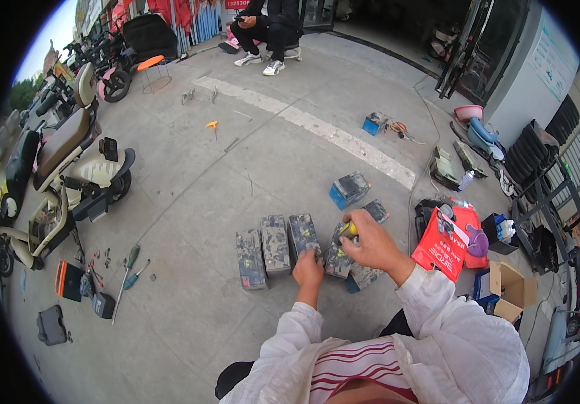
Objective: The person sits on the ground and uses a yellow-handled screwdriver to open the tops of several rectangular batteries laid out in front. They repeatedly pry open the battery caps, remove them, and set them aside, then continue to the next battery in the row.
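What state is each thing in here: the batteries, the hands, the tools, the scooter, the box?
Row of grey batteries: lying side by side on the pavement.
Left hand: resting on a battery in the row.
Right hand: closed around a yellow-handled tool, over a battery.
Blue battery: lying apart, behind the row.
Screwdrivers: lying loose on the ground.
Scooter: parked, panels off.
Cardboard box: open.
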